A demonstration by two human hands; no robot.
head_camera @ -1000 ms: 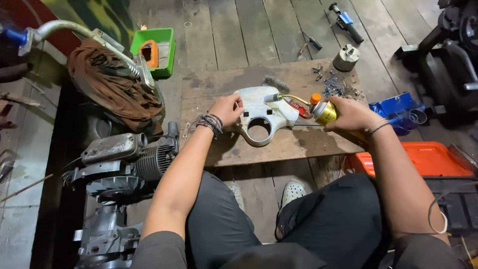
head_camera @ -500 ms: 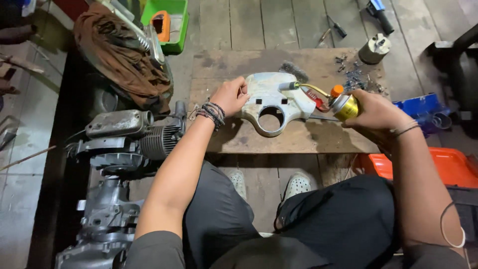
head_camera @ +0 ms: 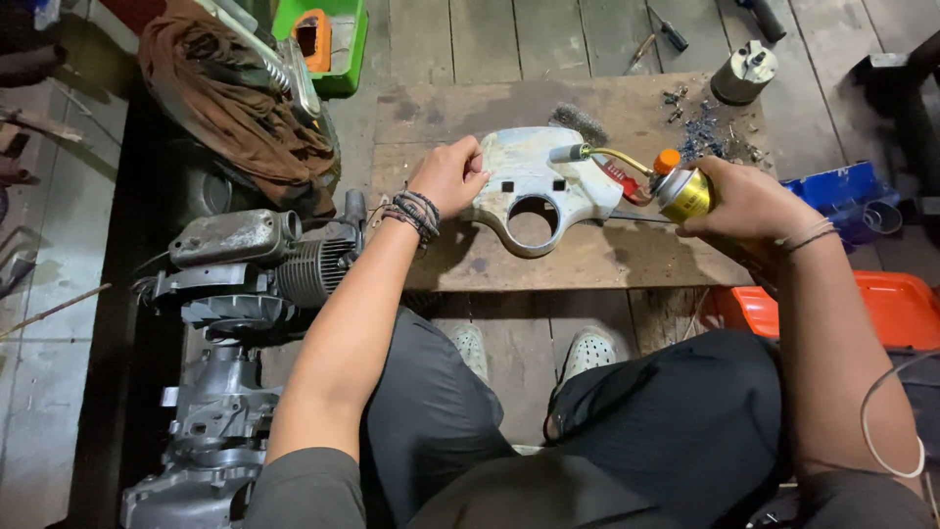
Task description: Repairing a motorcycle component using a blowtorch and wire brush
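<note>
The grey cover (head_camera: 534,191) at centre frame is being pressed by the left hand (head_camera: 450,174); the torch can (head_camera: 683,194) is being gripped by the right hand (head_camera: 749,201). The nearby fingers (head_camera: 472,162) could be getting burned by the nozzle.

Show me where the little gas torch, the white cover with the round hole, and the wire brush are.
gas torch (head_camera: 683,193), head view, on the gold canister held in the right hand.
white cover (head_camera: 534,181), head view, on its flat face above the round hole.
wire brush (head_camera: 578,121), head view, on the bristles.

Bare board (head_camera: 587,264) open below white cover (head_camera: 534,191), screw pile (head_camera: 710,137) and metal canister (head_camera: 742,73) crowding far right, engine (head_camera: 245,269) blocking left.
</note>
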